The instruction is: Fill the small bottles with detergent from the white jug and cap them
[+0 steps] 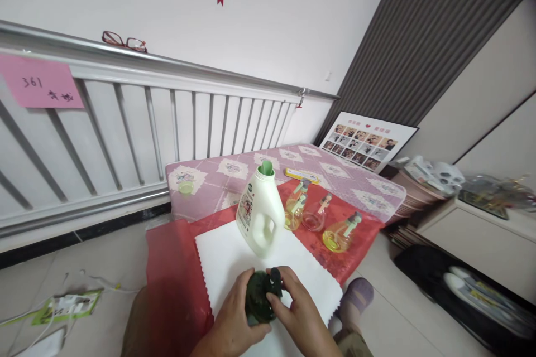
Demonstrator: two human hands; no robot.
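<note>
Low over the front of a white mat point(221, 245), my left hand point(237, 312) is wrapped around a dark green bottle point(257, 301) seen from above. The fingers of my right hand point(295, 307) close on the bottle's dark spray head point(273, 281) at its upper right. Just beyond them, a pale cream detergent jug point(262, 212) stands upright with its mouth uncovered and a green pouring spout point(266, 167) showing. Near the table's left end lies a pale green cap point(186, 187).
Several clear conical bottles, one a yellow-tinted bottle point(337, 237), stand on the red cloth point(355, 251) to the right. Behind them lies a yellow box point(301, 175). A radiator point(201, 122) lines the wall; a power strip point(69, 307) lies on the floor at left.
</note>
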